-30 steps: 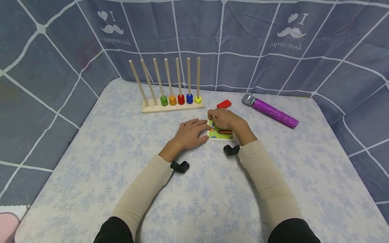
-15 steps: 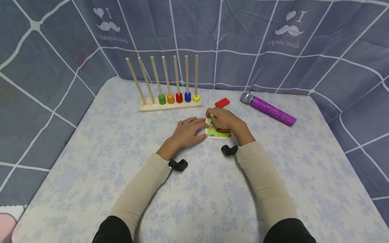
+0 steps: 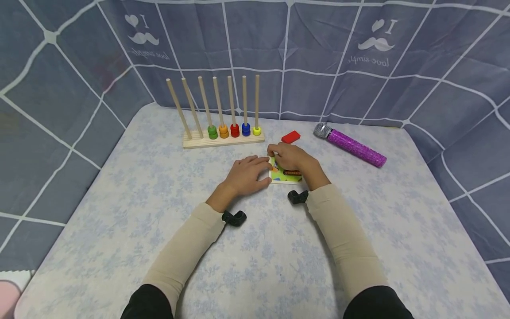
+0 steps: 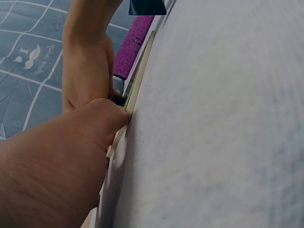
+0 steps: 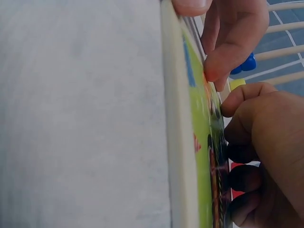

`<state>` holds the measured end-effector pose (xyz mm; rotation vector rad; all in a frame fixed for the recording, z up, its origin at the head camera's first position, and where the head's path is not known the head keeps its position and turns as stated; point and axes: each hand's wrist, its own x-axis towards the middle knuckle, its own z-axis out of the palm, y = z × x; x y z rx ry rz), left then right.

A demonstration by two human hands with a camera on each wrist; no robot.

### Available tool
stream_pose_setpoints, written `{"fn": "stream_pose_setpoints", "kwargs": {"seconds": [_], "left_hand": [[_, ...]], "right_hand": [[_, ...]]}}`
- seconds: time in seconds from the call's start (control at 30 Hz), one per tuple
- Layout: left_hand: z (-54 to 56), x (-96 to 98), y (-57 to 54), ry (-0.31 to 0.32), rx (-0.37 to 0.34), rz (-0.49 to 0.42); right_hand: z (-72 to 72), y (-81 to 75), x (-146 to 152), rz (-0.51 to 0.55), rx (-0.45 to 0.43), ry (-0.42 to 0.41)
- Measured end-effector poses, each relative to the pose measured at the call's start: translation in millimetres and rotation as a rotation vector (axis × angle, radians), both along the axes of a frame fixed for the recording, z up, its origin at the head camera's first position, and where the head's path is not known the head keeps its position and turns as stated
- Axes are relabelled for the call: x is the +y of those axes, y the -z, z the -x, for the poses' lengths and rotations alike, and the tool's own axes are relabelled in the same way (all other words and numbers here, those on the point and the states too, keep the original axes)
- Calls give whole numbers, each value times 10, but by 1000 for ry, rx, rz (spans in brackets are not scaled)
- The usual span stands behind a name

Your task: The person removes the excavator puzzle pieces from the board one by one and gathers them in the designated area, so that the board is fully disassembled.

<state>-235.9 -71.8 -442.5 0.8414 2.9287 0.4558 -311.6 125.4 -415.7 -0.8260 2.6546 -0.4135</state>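
Touching wooden picture board (image 3: 283, 177) at nine o'clock, left hand (image 3: 245, 176) loosely extended, right hand (image 3: 292, 158) curled at eleven o'clock, its hold unclear.

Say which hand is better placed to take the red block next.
Probably the right hand: it is nearer the red block, while the left hand rests at the left edge of the picture board.

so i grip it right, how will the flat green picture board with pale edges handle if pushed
The green picture board is probably stiff, given its straight pale edge. Lying flat, it will likely slide rather than tip or roll.
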Motion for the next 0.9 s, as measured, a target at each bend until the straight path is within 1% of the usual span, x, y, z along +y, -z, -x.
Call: {"fn": "stream_pose_setpoints", "kwargs": {"seconds": [0.1,0.23,0.43,0.57,0.7,0.9], "left_hand": [[-3,10,-7,-4,16,17],[-8,15,-16,-7,11,21],[-27,13,-19,-4,-1,6],[-26,19,-17,-4,-7,3],[-24,25,-22,-6,-11,9],[-24,8,-27,-12,-8,7]], "right_hand": [[0,-14,-14,-16,0,6],[-4,-13,-13,-7,-6,6],[-16,13,35,59,7,3],[-11,-26,63,85,10,-32],[3,-54,91,73,39,-62],[-5,-37,142,77,74,-52]]}}
